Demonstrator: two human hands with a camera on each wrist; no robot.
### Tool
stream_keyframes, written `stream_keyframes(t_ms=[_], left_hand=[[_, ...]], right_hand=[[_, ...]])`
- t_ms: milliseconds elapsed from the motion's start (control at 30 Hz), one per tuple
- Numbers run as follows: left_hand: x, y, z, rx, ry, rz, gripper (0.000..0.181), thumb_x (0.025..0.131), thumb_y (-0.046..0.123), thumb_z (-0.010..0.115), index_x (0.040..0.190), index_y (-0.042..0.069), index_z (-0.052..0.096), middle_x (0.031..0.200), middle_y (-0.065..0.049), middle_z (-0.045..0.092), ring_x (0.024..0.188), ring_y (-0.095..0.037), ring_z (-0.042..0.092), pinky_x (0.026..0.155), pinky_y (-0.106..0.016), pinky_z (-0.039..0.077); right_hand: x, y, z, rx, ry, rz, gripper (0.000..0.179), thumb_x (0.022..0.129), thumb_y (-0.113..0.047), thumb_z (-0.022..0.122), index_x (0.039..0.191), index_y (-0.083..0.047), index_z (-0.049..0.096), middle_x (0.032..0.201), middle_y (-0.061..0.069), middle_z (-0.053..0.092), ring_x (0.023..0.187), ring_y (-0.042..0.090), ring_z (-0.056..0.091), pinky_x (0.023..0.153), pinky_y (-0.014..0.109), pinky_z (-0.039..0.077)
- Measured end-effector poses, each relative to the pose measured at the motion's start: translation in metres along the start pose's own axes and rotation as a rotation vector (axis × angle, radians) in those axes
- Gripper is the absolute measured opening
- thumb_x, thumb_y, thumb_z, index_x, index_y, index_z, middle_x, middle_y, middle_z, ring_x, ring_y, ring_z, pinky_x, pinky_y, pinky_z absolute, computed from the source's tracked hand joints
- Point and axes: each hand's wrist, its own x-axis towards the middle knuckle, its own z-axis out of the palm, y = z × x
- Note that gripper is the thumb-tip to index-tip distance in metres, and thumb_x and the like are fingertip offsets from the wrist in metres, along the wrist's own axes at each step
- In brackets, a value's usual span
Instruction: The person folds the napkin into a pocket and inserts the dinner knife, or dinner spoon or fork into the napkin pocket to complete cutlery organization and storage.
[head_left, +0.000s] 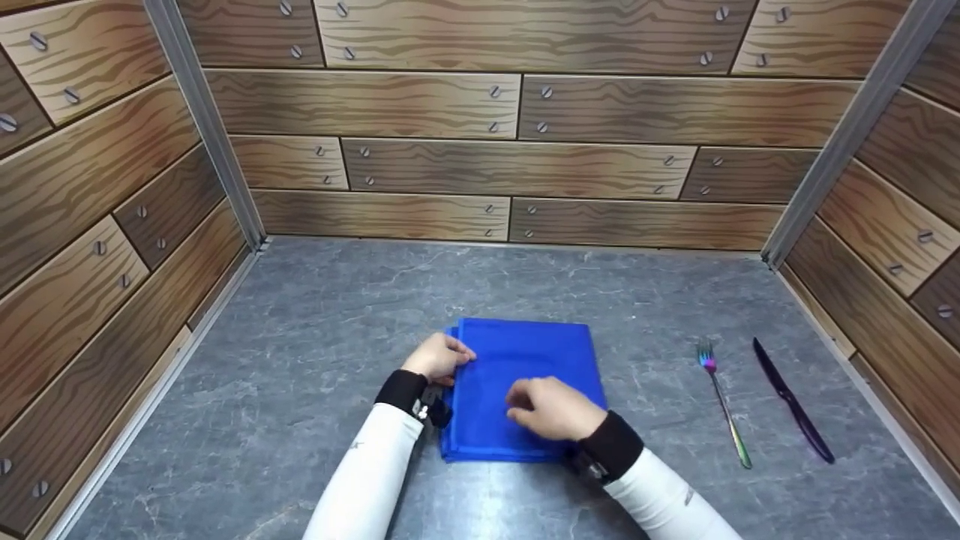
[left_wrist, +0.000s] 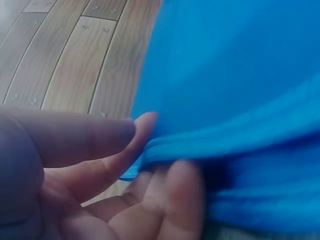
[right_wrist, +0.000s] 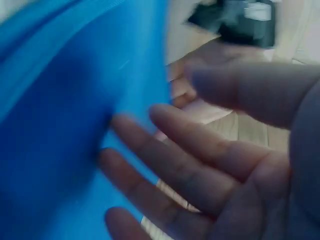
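Observation:
A blue cloth (head_left: 525,352), folded into a rectangle with several layers, lies flat on the grey tabletop. At its left edge my left hand (head_left: 437,358) holds the layered hem, some fingers curled under it; the left wrist view shows the fingertips at the cloth's folded edge (left_wrist: 210,137). Over the middle of the cloth is my right hand (head_left: 555,409), its fingers loosely bent and nothing gripped. In the right wrist view these fingers (right_wrist: 175,165) spread in front of the blue cloth (right_wrist: 55,150); whether they touch it I cannot tell.
Right of the cloth lies a fork (head_left: 721,401) with a rainbow sheen. Beyond it is a dark purple knife (head_left: 791,397), slanting. Wood-patterned walls (head_left: 517,165) enclose the grey tabletop (head_left: 337,315) at the back and both sides.

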Motion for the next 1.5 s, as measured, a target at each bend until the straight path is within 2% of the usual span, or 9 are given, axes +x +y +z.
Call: stream_keyframes(t_ms=[167, 367, 633, 733, 800, 1000, 1067, 1167, 1500], left_hand=[[0.009, -0.004, 0.013, -0.110, -0.017, 0.103, 0.033, 0.116, 0.002, 0.060, 0.145, -0.005, 0.076, 0.092, 0.001, 0.064, 0.077, -0.007, 0.055, 0.068, -0.018, 0.052], [-0.012, -0.004, 0.012, -0.129, -0.142, 0.019, 0.034, 0.118, 0.009, 0.063, 0.148, 0.002, 0.076, 0.103, -0.002, 0.069, 0.070, -0.009, 0.067, 0.057, -0.018, 0.052], [-0.019, -0.011, 0.024, -0.332, -0.195, -0.038, 0.029, 0.112, -0.002, 0.067, 0.140, -0.001, 0.076, 0.086, 0.001, 0.070, 0.067, -0.007, 0.071, 0.060, -0.017, 0.058], [-0.017, -0.016, 0.027, -0.458, -0.177, -0.065, 0.029, 0.113, -0.003, 0.063, 0.141, -0.002, 0.073, 0.088, 0.001, 0.070, 0.067, -0.007, 0.071, 0.062, -0.018, 0.060], [-0.017, -0.017, 0.027, -0.490, -0.168, -0.073, 0.032, 0.114, -0.004, 0.062, 0.145, -0.002, 0.070, 0.091, -0.003, 0.072, 0.067, -0.008, 0.073, 0.062, -0.019, 0.062], [-0.025, -0.010, 0.024, -0.381, -0.082, -0.081, 0.018, 0.117, 0.000, 0.056, 0.135, -0.005, 0.053, 0.106, -0.021, 0.077, 0.073, -0.019, 0.081, 0.059, -0.023, 0.063], [-0.029, -0.007, 0.023, -0.303, -0.049, -0.087, 0.002, 0.119, 0.002, 0.052, 0.121, 0.002, 0.052, 0.103, -0.020, 0.078, 0.074, -0.020, 0.081, 0.057, -0.023, 0.062], [-0.030, -0.005, 0.021, -0.233, -0.039, -0.094, 0.015, 0.119, 0.001, 0.046, 0.107, 0.007, 0.054, 0.089, -0.014, 0.074, 0.069, -0.018, 0.075, 0.055, -0.021, 0.060], [-0.031, -0.007, 0.025, -0.297, -0.011, -0.105, 0.015, 0.122, 0.005, 0.044, 0.108, 0.007, 0.046, 0.082, -0.008, 0.052, 0.061, -0.017, 0.064, 0.054, -0.020, 0.058]], right_hand=[[0.008, 0.025, 0.002, -0.043, 0.055, 0.166, 0.019, 0.105, -0.028, 0.083, 0.117, -0.013, 0.084, 0.108, 0.005, 0.087, 0.102, 0.024, 0.082, 0.098, 0.052, 0.068], [0.007, 0.031, 0.007, -0.066, 0.068, 0.168, 0.017, 0.104, -0.026, 0.084, 0.114, -0.012, 0.083, 0.108, 0.006, 0.086, 0.104, 0.028, 0.082, 0.097, 0.054, 0.068], [-0.017, -0.059, -0.037, 0.074, 0.019, 0.135, 0.065, 0.095, -0.040, 0.098, 0.136, 0.006, 0.074, 0.132, 0.026, 0.080, 0.122, 0.046, 0.076, 0.109, 0.068, 0.063], [-0.021, -0.076, -0.032, 0.047, 0.033, 0.089, 0.086, 0.086, -0.037, 0.105, 0.149, 0.009, 0.066, 0.140, 0.030, 0.073, 0.130, 0.052, 0.069, 0.109, 0.074, 0.062], [-0.022, -0.080, -0.022, -0.018, 0.112, 0.032, 0.076, 0.086, -0.023, 0.105, 0.144, 0.008, 0.067, 0.134, 0.028, 0.072, 0.124, 0.050, 0.068, 0.102, 0.072, 0.065], [-0.008, -0.045, 0.014, -0.203, 0.437, -0.192, 0.031, 0.086, 0.010, 0.087, 0.111, -0.003, 0.073, 0.101, 0.012, 0.073, 0.090, 0.033, 0.070, 0.082, 0.049, 0.063], [-0.007, -0.044, 0.013, -0.204, 0.431, -0.207, 0.026, 0.089, 0.009, 0.084, 0.111, -0.004, 0.078, 0.101, 0.010, 0.074, 0.090, 0.032, 0.072, 0.083, 0.047, 0.064], [-0.008, -0.047, 0.011, -0.174, 0.386, -0.212, 0.025, 0.094, 0.009, 0.081, 0.116, -0.003, 0.084, 0.103, 0.008, 0.075, 0.094, 0.030, 0.075, 0.087, 0.045, 0.067], [-0.018, -0.071, -0.005, -0.149, 0.329, -0.263, 0.026, 0.095, 0.011, 0.081, 0.119, 0.000, 0.087, 0.098, 0.006, 0.070, 0.090, 0.026, 0.072, 0.083, 0.041, 0.066]])
